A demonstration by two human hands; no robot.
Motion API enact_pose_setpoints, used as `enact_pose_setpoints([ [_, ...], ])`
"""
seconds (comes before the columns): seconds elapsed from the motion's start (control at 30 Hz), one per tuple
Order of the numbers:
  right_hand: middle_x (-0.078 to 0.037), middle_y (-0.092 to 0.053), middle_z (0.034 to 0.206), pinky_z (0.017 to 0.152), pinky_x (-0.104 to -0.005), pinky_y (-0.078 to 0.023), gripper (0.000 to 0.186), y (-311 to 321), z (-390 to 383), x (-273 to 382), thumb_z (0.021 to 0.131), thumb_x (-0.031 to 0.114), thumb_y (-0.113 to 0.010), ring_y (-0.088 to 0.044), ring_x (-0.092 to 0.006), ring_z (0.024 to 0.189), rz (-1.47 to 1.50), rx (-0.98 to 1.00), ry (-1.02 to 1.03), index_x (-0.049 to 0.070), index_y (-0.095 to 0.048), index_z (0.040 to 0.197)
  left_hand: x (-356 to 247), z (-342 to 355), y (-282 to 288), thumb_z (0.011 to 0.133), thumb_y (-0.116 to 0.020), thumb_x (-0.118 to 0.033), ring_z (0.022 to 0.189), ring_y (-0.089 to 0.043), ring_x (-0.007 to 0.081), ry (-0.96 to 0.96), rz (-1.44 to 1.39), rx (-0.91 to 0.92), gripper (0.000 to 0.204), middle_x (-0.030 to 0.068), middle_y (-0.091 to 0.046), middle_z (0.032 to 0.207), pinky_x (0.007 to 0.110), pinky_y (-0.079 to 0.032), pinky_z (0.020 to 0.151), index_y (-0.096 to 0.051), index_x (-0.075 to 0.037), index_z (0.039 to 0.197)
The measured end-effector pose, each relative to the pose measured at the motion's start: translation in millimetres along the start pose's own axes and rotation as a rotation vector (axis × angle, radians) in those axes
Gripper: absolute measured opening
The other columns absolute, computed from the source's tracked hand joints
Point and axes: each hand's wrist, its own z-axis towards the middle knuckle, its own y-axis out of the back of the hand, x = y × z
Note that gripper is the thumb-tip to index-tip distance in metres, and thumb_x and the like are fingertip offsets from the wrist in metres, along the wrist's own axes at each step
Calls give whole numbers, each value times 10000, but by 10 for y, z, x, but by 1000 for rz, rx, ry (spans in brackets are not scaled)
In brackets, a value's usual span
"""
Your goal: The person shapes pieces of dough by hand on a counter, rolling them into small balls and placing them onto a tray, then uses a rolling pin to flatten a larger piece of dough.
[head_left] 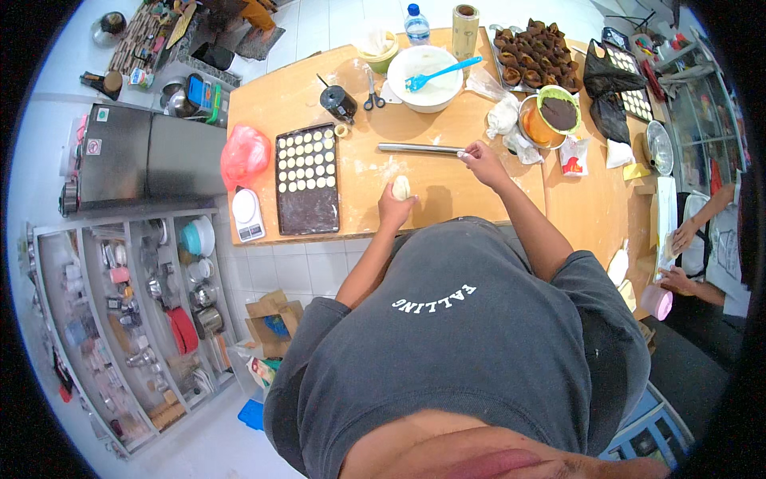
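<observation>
My left hand (395, 207) is closed around a pale lump of dough (401, 187) near the table's front edge. My right hand (482, 164) grips one end of a metal rolling pin (419, 148), which lies across the wooden table (447, 180) beyond the dough. Left of my hands is a dark baking tray (307, 214); rows of small round dough pieces (309, 160) cover its far part, while its near part is bare. Beside the tray's far right corner lies a small ring-shaped cutter (341, 130). Flour dusts the tabletop around the dough.
Farther back stand a white bowl (435, 104) with a blue spatula (439, 74), scissors (373, 97) and a black pot (338, 103). A scale (246, 211) sits left. Brown pastry cups (536, 52) fill the back right. Another person's hands (682, 239) work at far right.
</observation>
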Motion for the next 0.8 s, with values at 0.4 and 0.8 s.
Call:
enact_pose_setpoints([
  [0.4, -169, -532, 1276, 1007, -462, -438, 437, -316, 319, -154, 810, 244, -744, -480, -331, 1248, -818, -53, 357, 87, -588, 1186, 148, 142, 45, 759, -823, -236, 562, -571, 108, 616, -435, 246, 283, 23, -624, 693, 273, -467, 521, -640, -54, 874],
  [0.8, -193, -654, 1069, 826, -493, -516, 315, -143, 490, -430, 840, 117, -563, -643, -381, 987, -781, 229, 164, 72, -591, 1151, 74, 246, -103, 733, -826, -326, 973, -679, 262, 424, 43, 159, 593, 155, -703, 1051, 379, -528, 838, -600, -10, 1181],
])
